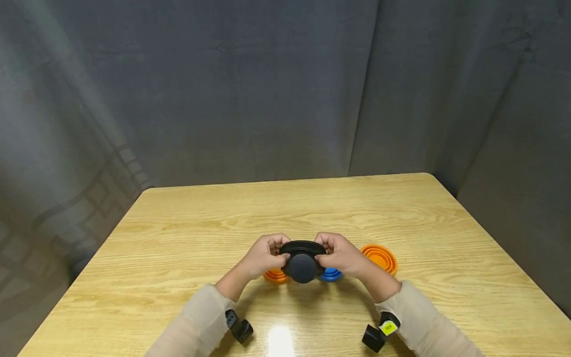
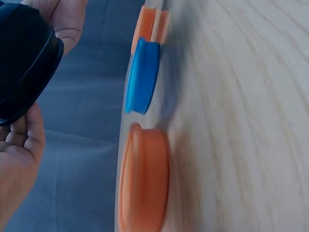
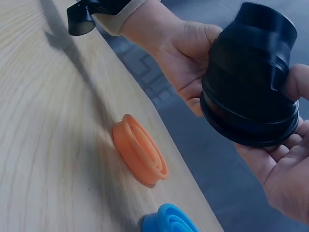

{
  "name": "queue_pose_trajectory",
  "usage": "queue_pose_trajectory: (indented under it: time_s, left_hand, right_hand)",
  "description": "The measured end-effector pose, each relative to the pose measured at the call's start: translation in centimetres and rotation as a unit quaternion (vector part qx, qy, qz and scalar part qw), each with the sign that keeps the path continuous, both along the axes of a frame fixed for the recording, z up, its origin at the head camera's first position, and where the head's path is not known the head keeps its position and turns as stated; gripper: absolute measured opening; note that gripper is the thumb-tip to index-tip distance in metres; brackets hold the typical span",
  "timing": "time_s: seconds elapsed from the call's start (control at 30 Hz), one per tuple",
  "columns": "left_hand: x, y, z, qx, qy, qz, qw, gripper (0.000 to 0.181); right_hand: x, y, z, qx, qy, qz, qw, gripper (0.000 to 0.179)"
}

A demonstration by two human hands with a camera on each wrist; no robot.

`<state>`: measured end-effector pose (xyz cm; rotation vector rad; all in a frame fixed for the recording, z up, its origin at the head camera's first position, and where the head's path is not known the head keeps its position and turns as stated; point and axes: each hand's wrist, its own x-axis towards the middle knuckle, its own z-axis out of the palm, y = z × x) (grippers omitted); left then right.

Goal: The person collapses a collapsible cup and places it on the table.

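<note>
A black collapsible cup (image 1: 303, 268) is held up above the table, its round base facing the head camera and its wide rim on the far side. My left hand (image 1: 266, 257) grips it at the left, thumb on the near wall and fingers curled at the rim. On the opposite side my right hand (image 1: 342, 255) grips it the same way. The right wrist view shows the black cup (image 3: 251, 77) extended, with a stepped wall. Below it, a flattened blue cup (image 1: 331, 275) and a flattened orange cup (image 1: 276, 276) are partly hidden in the head view.
Another flattened orange cup (image 1: 380, 259) lies on the wooden table (image 1: 214, 213), beside my right forearm. The three cups on the table form a row. Grey curtains (image 1: 250, 99) hang behind the table and at its sides.
</note>
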<state>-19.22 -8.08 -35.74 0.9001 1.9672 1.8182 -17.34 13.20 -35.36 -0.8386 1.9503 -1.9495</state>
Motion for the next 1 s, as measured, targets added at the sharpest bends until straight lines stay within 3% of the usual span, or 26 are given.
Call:
queue_pose_trajectory:
  time_s: [0.13, 0.27, 0.37, 0.5, 0.6, 0.77, 0.87, 1.0]
  left_hand:
    - [0.1, 0.1, -0.1, -0.019, -0.014, 0.033, 0.9992, 0.010]
    - [0.2, -0.1, -0.1, -0.052, -0.004, 0.055, 0.9971, 0.012]
    - [0.3, -0.2, -0.1, -0.063, 0.015, 0.065, 0.9958, 0.015]
    - [0.4, -0.2, -0.2, -0.057, 0.034, 0.074, 0.9950, 0.018]
    - [0.4, -0.2, -0.2, -0.055, 0.040, 0.080, 0.9945, 0.020]
    - [0.3, 0.0, -0.2, -0.064, 0.033, 0.065, 0.9953, 0.025]
    - [0.1, -0.1, -0.2, -0.061, 0.014, 0.037, 0.9974, 0.027]
    - [0.0, -0.3, -0.4, -0.018, -0.021, -0.009, 0.9996, 0.030]
  right_hand:
    - [0.1, -0.3, 0.1, 0.024, -0.019, -0.042, 0.9987, 0.007]
    - [0.1, -0.2, -0.2, 0.013, -0.038, -0.043, 0.9983, 0.005]
    - [0.1, 0.1, -0.5, -0.032, -0.035, -0.008, 0.9989, 0.006]
    - [0.1, 0.4, -0.8, -0.101, -0.030, 0.065, 0.9923, 0.018]
    - [0.2, 0.4, -1.0, -0.122, -0.036, 0.085, 0.9883, 0.021]
    - [0.4, 0.2, -1.2, -0.111, -0.047, 0.056, 0.9911, 0.023]
    - [0.5, 0.2, -1.2, -0.092, -0.045, 0.036, 0.9941, 0.023]
    - [0.7, 0.1, -1.1, -0.067, -0.040, 0.002, 0.9970, 0.021]
